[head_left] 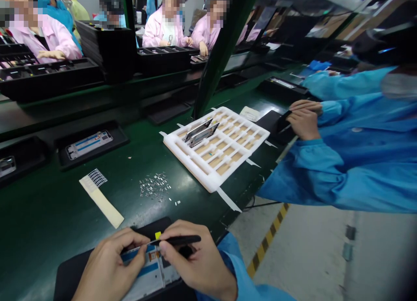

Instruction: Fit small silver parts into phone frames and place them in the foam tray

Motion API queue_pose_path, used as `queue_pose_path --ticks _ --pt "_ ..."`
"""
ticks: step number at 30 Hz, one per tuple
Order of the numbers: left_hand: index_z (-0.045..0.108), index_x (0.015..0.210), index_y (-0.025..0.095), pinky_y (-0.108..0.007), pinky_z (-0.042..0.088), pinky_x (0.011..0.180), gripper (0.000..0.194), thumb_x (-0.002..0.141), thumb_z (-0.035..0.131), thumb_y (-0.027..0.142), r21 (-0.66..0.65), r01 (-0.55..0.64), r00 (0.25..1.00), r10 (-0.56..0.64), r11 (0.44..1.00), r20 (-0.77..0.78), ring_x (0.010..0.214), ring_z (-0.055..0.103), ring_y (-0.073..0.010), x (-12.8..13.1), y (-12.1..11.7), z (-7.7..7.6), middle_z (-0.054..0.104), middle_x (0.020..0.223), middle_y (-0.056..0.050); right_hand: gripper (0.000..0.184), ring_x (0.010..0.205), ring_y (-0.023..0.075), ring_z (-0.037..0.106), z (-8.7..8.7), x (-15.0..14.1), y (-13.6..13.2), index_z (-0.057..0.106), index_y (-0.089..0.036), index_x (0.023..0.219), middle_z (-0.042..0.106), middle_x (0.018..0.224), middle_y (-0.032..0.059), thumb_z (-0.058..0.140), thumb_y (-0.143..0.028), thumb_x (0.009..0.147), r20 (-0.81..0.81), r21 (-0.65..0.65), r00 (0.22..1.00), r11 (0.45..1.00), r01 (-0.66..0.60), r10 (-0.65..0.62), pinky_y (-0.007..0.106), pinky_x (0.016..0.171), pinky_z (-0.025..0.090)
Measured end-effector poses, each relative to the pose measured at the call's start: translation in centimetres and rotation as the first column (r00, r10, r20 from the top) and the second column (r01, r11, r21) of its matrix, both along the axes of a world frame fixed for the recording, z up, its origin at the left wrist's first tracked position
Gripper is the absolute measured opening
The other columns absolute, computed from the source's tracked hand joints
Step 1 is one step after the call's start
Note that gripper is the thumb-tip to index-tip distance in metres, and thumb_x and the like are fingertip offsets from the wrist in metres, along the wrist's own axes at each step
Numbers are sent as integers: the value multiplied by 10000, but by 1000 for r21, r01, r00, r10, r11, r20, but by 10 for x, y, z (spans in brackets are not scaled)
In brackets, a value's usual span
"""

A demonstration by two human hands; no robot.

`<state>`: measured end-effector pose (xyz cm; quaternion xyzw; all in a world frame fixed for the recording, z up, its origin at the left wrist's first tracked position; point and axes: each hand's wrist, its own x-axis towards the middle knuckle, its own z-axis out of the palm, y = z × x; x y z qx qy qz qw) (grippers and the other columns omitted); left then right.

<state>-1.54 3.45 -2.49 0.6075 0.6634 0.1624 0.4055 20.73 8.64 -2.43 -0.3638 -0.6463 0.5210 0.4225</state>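
Observation:
A silver phone frame with blue strips and a small orange flex part lies in a black tray at the front of the bench. My left hand rests over its left side, fingers bent along the upper edge and thumb on the face. My right hand pinches black tweezers, their tips at that same edge close to my left fingertips. A yellow tab sticks up beside the tips. Whether the tips hold a small part is too fine to see.
Small metal pieces lie scattered ahead, beside a cream card with thin strips. A taped white foam rack holds two upright phone parts. Black trays stand left; a co-worker in blue is at right.

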Motion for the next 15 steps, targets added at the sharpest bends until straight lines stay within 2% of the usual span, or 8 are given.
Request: queue_pose_path --ticks 9,13,15 --pt "821 1089 344 -223 588 787 309 1069 555 502 89 37 999 -36 995 -14 925 780 -164 3 -1 3 803 1007 13 166 854 226 820 -7 5 -1 835 -161 1062 835 957 125 743 -93 941 11 200 996 975 -92 91 303 782 680" --pt "809 1176 353 -191 617 774 320 1095 515 450 169 116 991 -103 979 -82 942 807 -151 1 2 11 824 1052 16 220 937 231 790 -9 8 -1 793 -183 1176 835 1042 123 698 -88 1002 81 346 986 924 -165 146 340 855 670" --pt "800 1216 335 -174 631 801 333 1097 492 385 271 181 980 -152 945 -124 954 824 -148 -2 3 16 839 1069 12 231 941 232 778 -10 8 -1 777 -193 1199 835 1059 118 684 -86 1017 102 368 984 913 -177 149 354 871 662"
